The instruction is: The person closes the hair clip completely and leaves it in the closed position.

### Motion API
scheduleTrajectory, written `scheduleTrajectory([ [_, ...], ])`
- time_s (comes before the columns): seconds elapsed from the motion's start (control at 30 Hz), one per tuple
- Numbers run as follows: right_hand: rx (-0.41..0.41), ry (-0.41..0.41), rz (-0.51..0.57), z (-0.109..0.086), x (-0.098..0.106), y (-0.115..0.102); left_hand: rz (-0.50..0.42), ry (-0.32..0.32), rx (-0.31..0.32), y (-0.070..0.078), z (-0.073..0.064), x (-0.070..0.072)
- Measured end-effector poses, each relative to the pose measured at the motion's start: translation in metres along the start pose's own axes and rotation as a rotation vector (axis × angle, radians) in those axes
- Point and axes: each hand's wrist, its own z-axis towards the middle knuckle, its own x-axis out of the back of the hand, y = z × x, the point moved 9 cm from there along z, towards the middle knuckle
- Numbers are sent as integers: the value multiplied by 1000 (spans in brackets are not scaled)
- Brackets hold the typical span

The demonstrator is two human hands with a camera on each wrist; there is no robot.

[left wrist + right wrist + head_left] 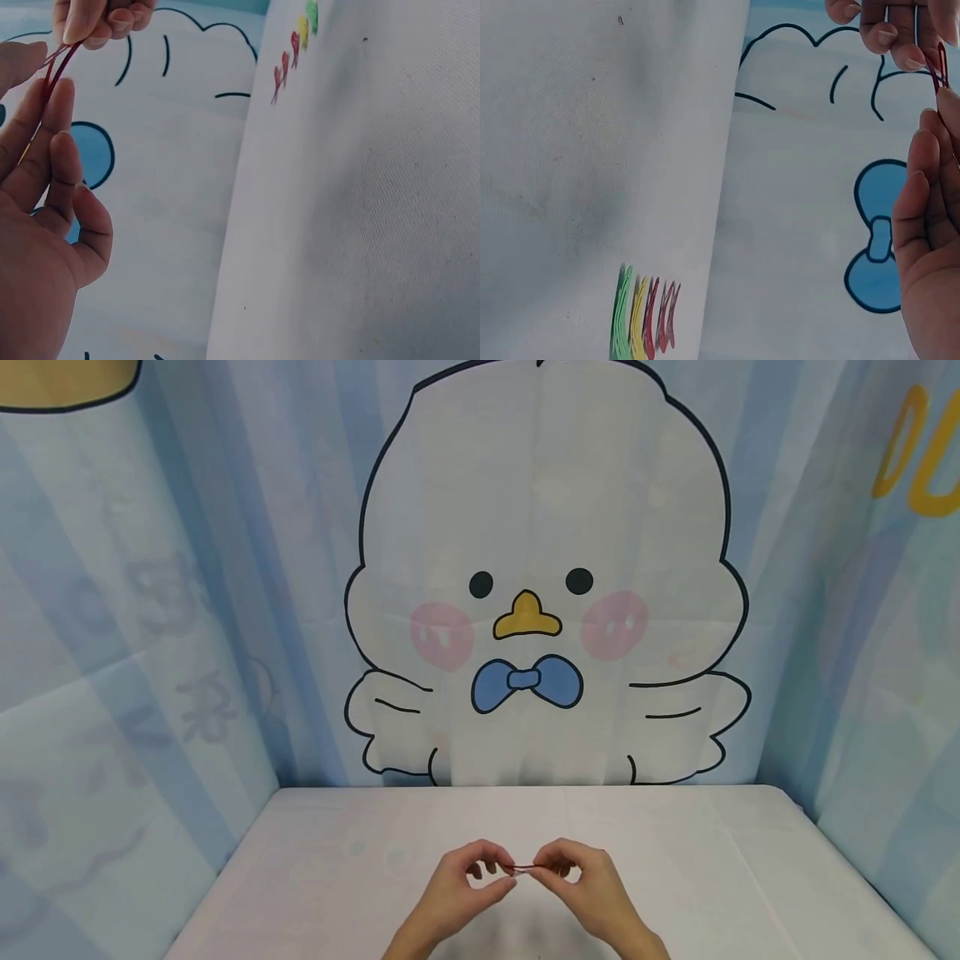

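A thin dark red loop [522, 867] stretches between my two hands above the white table; cord or elastic, I cannot tell. My left hand [461, 889] pinches its left end between thumb and fingers. At the other end, my right hand [592, 889] pinches it with thumb and forefinger. The left wrist view shows the red strands [61, 71] doubled, running down between the left fingers. In the right wrist view, a narrow eye of the loop [943, 64] sticks up from the right fingertips.
On the white table [360, 860], both wrist views show a row of thin strands: green [622, 315], yellow [637, 322] and several red ones [651, 319]. A patterned cloth backdrop [540, 510] with a cartoon bird encloses the table's back and sides.
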Motion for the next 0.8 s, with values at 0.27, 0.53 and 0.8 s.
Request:
scheduleTrajectory([
  [0.27, 15, 54, -12, 0, 3, -1, 44, 44, 6, -1, 3, 1],
  [0.53, 5, 138, 13, 0, 4, -5, 104, 136, -6, 1, 5, 8],
  [0.8, -53, 181, -24, 1, 0, -2, 120, 208, -1, 2, 6, 9],
])
